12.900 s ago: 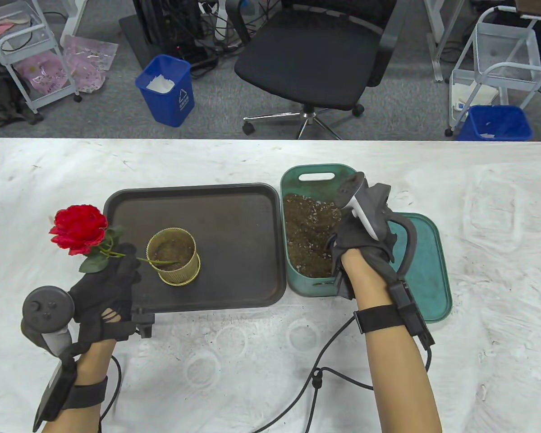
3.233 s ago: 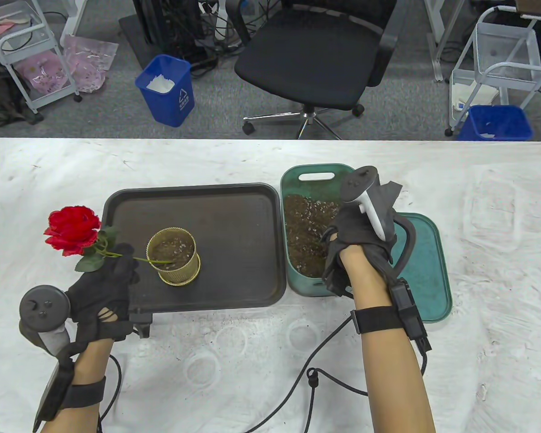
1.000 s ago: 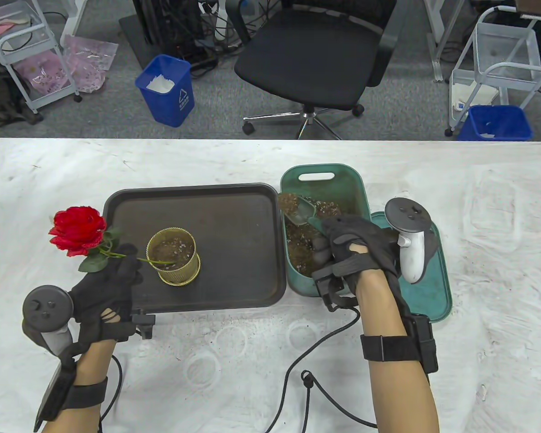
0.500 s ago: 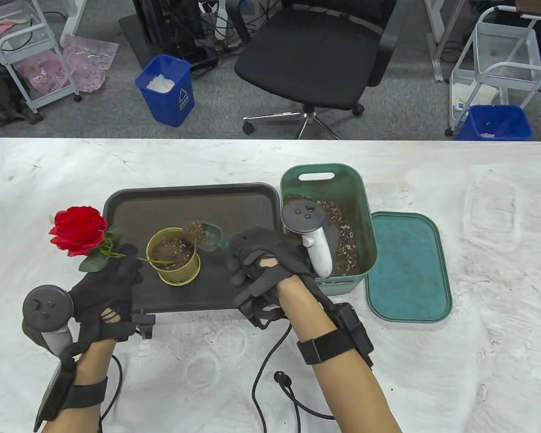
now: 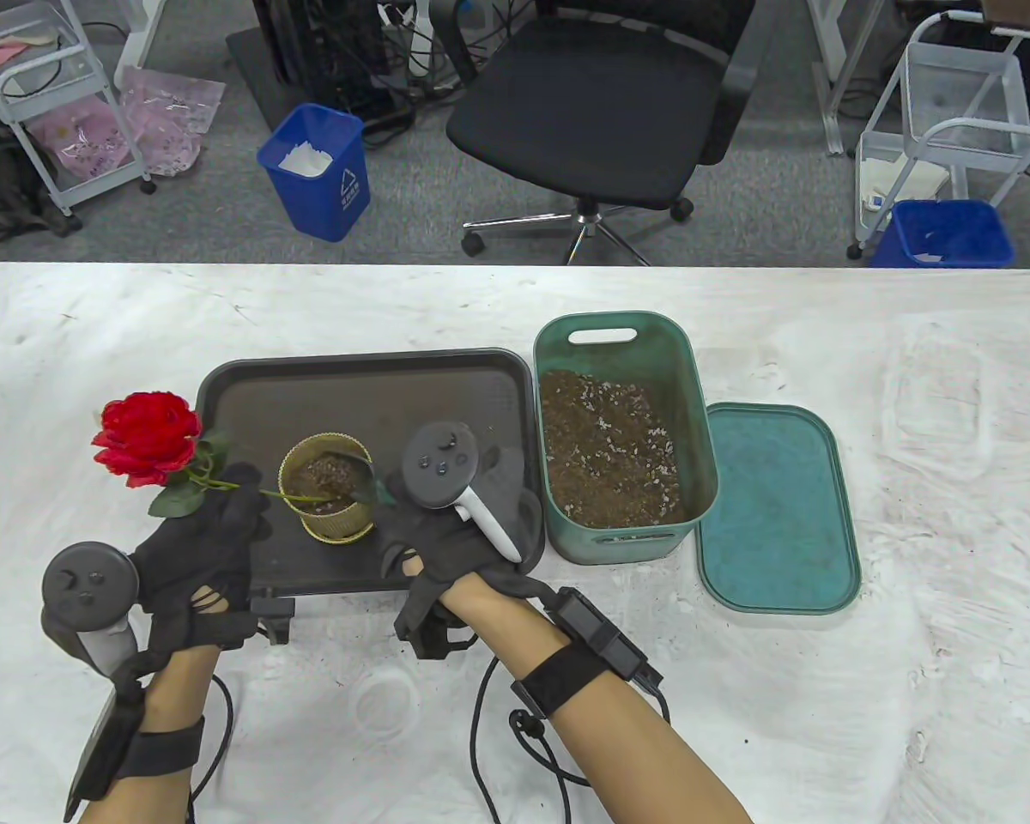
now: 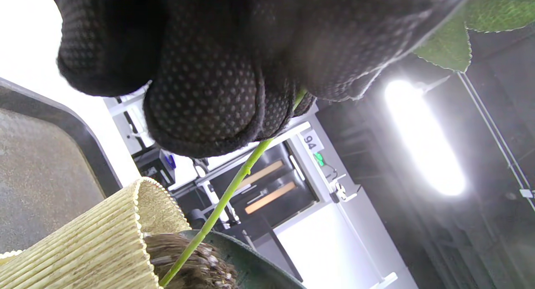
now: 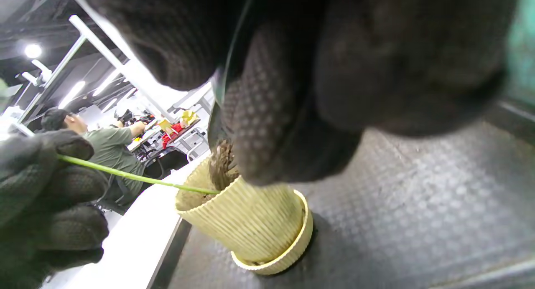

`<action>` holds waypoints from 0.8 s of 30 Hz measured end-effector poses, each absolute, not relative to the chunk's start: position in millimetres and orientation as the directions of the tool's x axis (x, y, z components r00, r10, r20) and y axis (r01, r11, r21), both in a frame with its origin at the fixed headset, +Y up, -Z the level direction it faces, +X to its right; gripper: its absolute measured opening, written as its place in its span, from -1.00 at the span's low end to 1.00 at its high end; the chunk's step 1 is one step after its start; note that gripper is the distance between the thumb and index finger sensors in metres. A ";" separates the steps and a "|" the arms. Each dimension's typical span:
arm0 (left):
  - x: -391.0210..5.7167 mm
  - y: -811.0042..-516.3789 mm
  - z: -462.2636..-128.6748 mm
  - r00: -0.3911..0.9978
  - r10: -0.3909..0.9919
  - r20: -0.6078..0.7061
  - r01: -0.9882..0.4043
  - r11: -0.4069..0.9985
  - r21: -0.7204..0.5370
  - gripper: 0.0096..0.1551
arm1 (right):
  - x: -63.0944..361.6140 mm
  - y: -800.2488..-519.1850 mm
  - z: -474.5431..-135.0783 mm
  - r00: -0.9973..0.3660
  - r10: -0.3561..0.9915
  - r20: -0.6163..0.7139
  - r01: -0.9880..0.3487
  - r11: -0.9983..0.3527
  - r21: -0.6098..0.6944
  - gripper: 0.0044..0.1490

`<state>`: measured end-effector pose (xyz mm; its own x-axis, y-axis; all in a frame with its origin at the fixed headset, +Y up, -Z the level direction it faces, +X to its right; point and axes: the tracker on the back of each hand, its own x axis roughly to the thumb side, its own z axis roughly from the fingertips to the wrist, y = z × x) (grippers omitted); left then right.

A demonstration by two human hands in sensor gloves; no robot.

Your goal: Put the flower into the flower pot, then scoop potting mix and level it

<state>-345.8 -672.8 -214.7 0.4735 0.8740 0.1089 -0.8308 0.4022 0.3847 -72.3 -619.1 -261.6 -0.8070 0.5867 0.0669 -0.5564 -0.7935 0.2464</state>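
My left hand (image 5: 190, 549) pinches the flower (image 5: 148, 438) by its thin green stem; the left wrist view shows what the table view cannot, the stem (image 6: 234, 184) running out from between my dotted fingertips (image 6: 200, 101) and slanting down into the mouth of the flower pot (image 6: 79, 247), with a leaf edge at the top right. From above, the red bloom hangs out past the left edge of the tray (image 5: 472, 386), tilted, while the stem's lower end lies inside the ribbed yellow pot. My right hand (image 5: 446, 536) is curled round the handle of a green scoop (image 5: 356, 481), which is tipped over the pot's right rim; the table view shows only a dark sliver of it beside the tracker (image 5: 446, 472) on the back of the hand. The right wrist view fills that in: my fingers (image 7: 267, 126) close over the scoop, and a clump of potting mix (image 7: 220, 163) sits at the pot's rim just below them. It also shows the pot standing upright in its saucer on the textured tray, and my left glove holding the stem at that view's left. Further out, the green bin (image 5: 691, 403) of mix stands just right of the tray, its lid (image 5: 777, 515) flat on the white table (image 5: 910, 601) beside it.
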 end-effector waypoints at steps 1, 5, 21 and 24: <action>-345.8 -672.8 -214.7 0.474 0.874 0.109 -0.831 0.402 0.385 -0.54 | -74.0 -616.9 -259.8 -0.826 0.556 0.095 -0.527 -0.820 0.223 -0.30; -345.6 -672.6 -214.6 0.474 0.873 0.110 -0.831 0.403 0.384 -0.54 | -71.4 -612.7 -256.9 -0.833 0.542 0.108 -0.520 -0.835 0.182 -0.30; -345.3 -671.1 -214.0 0.503 0.857 0.114 -0.814 0.425 0.396 -0.54 | 90.5 -561.1 -295.4 -0.726 0.653 -0.215 -0.652 -0.753 -0.086 -0.33; -345.4 -671.5 -213.4 0.507 0.855 0.111 -0.809 0.428 0.403 -0.54 | 112.3 -567.9 -314.3 -0.754 0.574 -0.320 -0.591 -0.805 -0.054 -0.33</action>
<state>-345.4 -671.5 -213.4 0.5073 0.8546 0.1106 -0.8089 0.4280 0.4032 112.3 -567.9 -314.3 -0.7536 0.5740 -0.3204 -0.5905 -0.8052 -0.0536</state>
